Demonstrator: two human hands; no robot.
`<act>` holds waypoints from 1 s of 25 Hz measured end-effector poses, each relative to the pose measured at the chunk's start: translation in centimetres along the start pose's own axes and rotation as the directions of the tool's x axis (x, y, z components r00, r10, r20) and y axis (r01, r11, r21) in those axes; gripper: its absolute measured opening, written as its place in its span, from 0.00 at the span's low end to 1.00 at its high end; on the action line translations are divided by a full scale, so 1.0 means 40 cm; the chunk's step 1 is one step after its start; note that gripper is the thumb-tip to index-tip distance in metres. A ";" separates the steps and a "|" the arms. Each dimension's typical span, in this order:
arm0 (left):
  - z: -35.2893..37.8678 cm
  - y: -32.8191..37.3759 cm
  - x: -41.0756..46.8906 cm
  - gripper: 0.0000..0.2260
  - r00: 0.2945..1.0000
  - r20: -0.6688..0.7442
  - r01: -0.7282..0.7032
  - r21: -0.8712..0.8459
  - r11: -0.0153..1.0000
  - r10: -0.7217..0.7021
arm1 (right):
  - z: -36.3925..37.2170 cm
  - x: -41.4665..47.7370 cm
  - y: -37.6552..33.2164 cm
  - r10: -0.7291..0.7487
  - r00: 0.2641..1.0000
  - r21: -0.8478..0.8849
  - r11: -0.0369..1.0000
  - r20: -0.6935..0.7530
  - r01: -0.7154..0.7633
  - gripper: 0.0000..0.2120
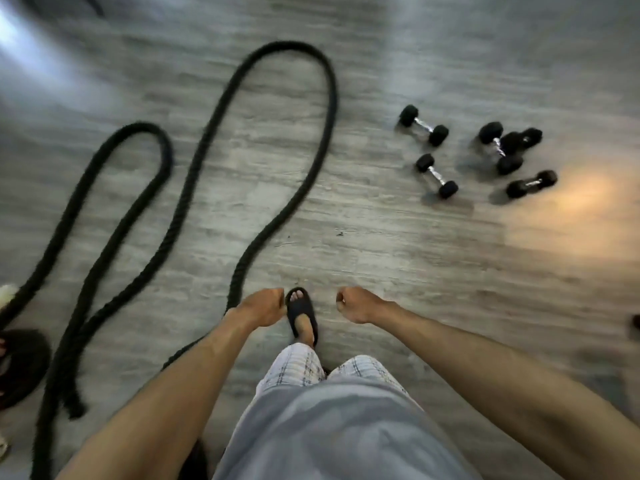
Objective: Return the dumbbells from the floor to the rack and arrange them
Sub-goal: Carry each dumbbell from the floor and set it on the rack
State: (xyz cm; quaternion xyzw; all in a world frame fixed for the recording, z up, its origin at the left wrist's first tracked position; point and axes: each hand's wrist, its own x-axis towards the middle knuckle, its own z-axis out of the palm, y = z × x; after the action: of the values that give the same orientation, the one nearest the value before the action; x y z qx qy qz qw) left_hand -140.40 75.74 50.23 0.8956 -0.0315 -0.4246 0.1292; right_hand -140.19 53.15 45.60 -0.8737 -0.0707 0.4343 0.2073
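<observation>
Both hands hang empty with fingers curled: the left hand (260, 307) and the right hand (356, 304), above a slipper (302, 315). Five dumbbells (437, 176) lie on the floor (381, 258), far right; a thick rope (287, 161) winds on the left.

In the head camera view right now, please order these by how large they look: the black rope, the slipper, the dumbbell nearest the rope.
1. black rope, by far the largest.
2. slipper and dumbbell: similar in length; the slipper is nearer the camera, so I leave them unranked.
</observation>
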 end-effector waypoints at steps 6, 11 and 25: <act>-0.229 0.168 0.332 0.14 0.975 0.112 -0.208 0.162 0.965 0.192 | -0.226 0.097 0.131 0.232 0.967 0.233 0.951 -0.102 -0.203 0.13; -0.432 0.299 0.556 0.14 0.940 0.201 -0.323 0.270 0.907 0.275 | -0.433 0.186 0.193 0.372 0.915 0.421 0.863 -0.159 -0.278 0.12; -0.884 0.731 1.168 0.14 0.896 0.328 -0.428 0.455 0.781 0.300 | -0.989 0.558 0.510 0.470 0.870 0.618 0.732 -0.151 -0.288 0.14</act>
State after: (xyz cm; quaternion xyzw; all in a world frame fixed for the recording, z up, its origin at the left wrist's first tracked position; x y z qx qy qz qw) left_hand -81.89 47.02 44.04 0.8159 -0.3326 -0.4713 -0.0401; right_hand -96.49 29.58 41.91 -0.8195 0.2779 0.3319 0.3757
